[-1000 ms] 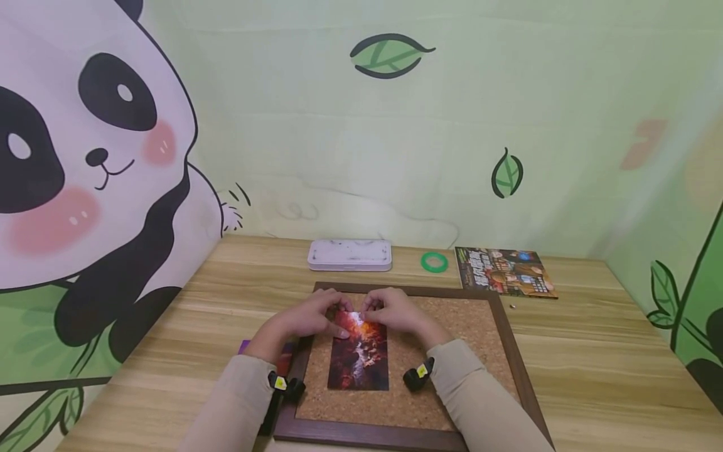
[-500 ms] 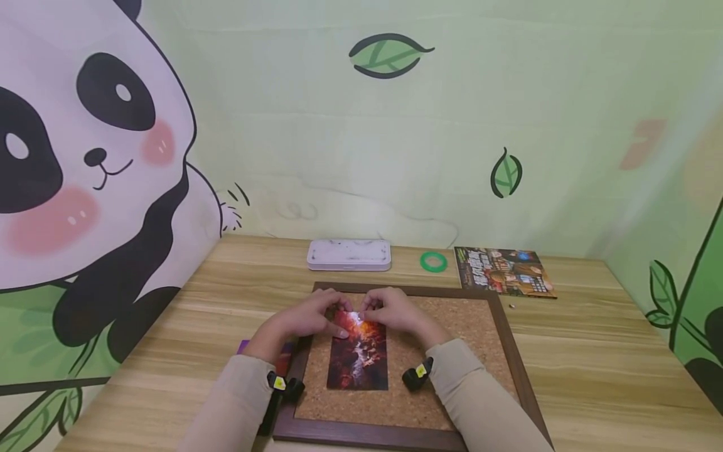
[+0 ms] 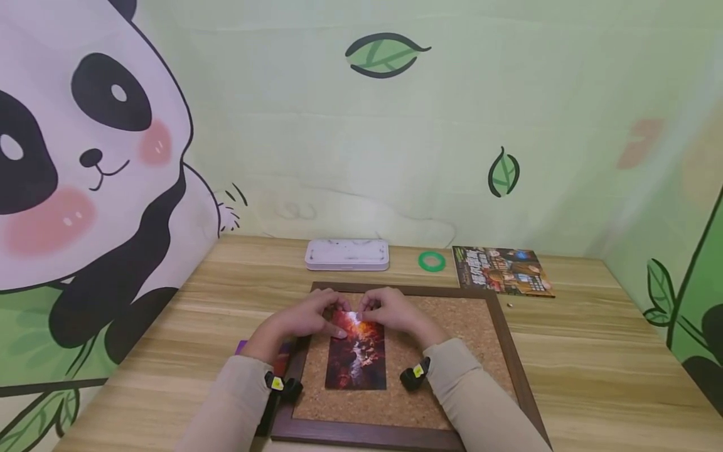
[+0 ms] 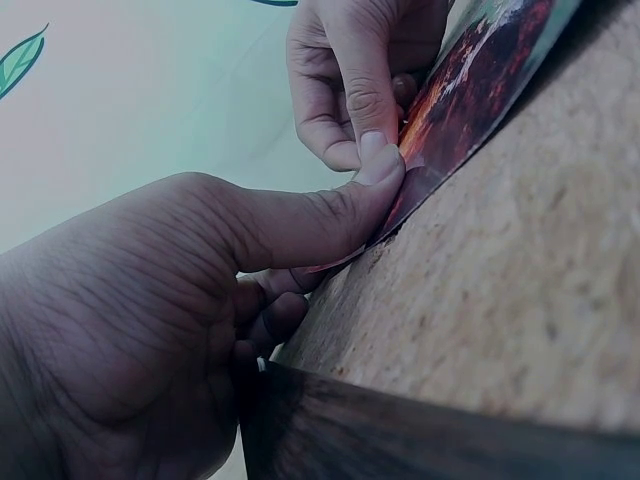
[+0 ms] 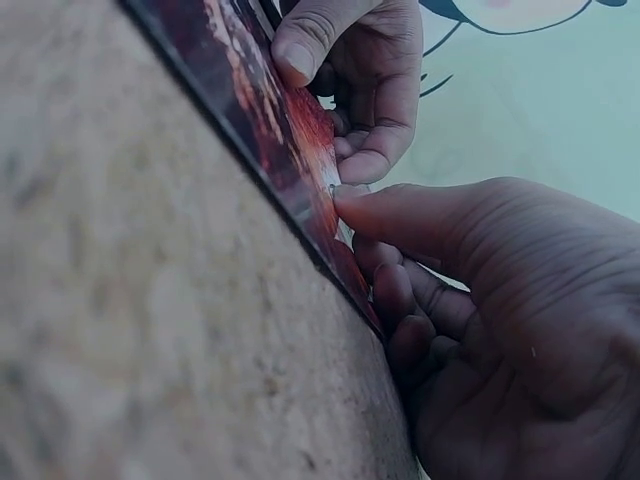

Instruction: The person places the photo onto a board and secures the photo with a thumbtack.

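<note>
A glossy picture card (image 3: 357,355) with a fiery red and orange print lies on a cork board (image 3: 435,370) framed in dark brown wood. At its upper left edge, my left hand (image 3: 307,314) pinches the card, thumb on the printed face and other fingers curled at the far edge. My right hand (image 3: 395,307) grips the middle of the card's top edge between thumb and curled fingers. In the right wrist view a small shiny spot shows at the right thumb (image 5: 400,215); the thumb hides most of it, so its kind is unclear.
Behind the board stand a white pencil case (image 3: 347,255), a green ring (image 3: 432,261) and a printed booklet (image 3: 503,271). A tiny shiny piece (image 3: 509,305) lies right of the frame. Something flat and purple-edged (image 3: 279,358) sits partly under the left forearm.
The view has shifted very slightly. Both hands stay at the card's top edge, and the card keeps its place on the cork board.
</note>
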Demonstrator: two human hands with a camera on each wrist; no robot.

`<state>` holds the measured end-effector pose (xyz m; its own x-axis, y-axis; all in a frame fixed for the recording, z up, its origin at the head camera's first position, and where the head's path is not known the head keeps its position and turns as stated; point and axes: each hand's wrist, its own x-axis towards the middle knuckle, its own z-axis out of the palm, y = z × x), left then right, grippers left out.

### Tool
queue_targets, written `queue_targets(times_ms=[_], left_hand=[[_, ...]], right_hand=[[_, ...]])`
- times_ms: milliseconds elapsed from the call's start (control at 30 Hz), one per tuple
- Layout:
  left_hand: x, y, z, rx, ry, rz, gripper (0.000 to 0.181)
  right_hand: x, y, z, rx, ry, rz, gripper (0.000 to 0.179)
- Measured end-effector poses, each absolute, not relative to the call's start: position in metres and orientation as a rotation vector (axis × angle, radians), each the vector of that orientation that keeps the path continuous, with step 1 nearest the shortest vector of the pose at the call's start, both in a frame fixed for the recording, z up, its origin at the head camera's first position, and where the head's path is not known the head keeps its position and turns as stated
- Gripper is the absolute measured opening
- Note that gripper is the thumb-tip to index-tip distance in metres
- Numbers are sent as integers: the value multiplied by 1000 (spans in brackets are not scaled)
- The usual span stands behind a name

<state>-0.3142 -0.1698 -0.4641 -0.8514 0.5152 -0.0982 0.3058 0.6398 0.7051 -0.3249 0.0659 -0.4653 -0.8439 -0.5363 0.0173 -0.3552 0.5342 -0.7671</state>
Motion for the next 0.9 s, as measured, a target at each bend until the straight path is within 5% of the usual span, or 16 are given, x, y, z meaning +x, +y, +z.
queue_targets(times_ms=[900], left_hand=[[-315,-171,-464,701,2593,990,41]], right_hand=[[-325,64,-467,-646,2623,-1237,6]])
